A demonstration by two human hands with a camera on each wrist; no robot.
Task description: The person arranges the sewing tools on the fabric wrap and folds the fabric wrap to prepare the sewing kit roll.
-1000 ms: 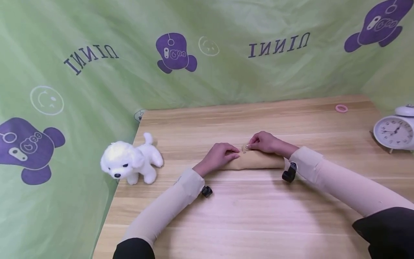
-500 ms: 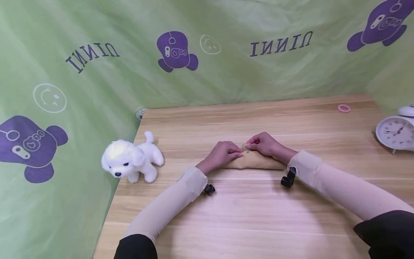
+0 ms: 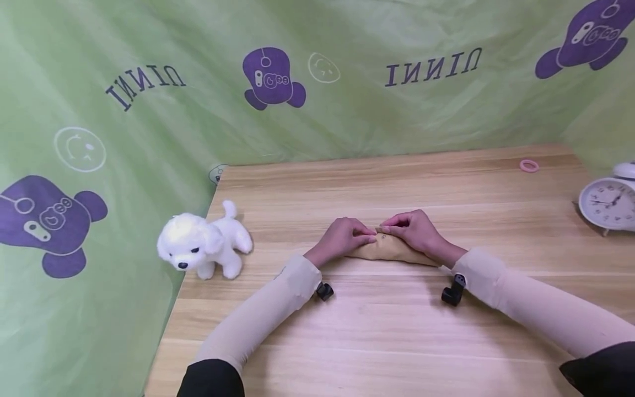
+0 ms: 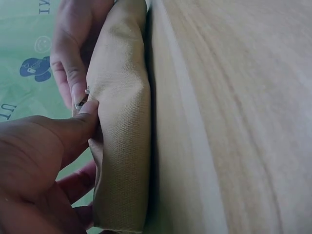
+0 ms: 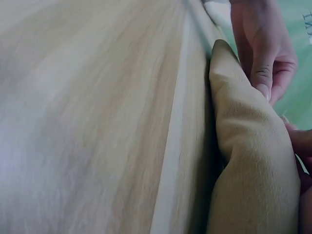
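A long tan canvas pouch (image 3: 392,251) lies on the wooden table, its side wrinkled near the middle. My left hand (image 3: 342,239) pinches its top edge just left of a small metal snap (image 3: 383,236). Beside it my right hand (image 3: 420,236) pinches a small tan tab (image 3: 381,229) on the far side of that edge. In the left wrist view both thumbs nearly meet next to a shiny metal snap (image 4: 87,91). The right wrist view shows the pouch's creased near side (image 5: 253,161); the fingertips behind it are partly hidden.
A white plush dog (image 3: 203,242) stands at the table's left edge. On the right is a white alarm clock (image 3: 609,203), and a pink ring (image 3: 529,166) lies near the back right corner. A green printed curtain (image 3: 347,121) hangs behind the table (image 3: 377,342).
My right hand has shifted right and slightly towards me. The tab, earlier raised with its snap showing, is now mostly covered by fingers. The pouch's right end has swung slightly nearer. My left hand stays pinching.
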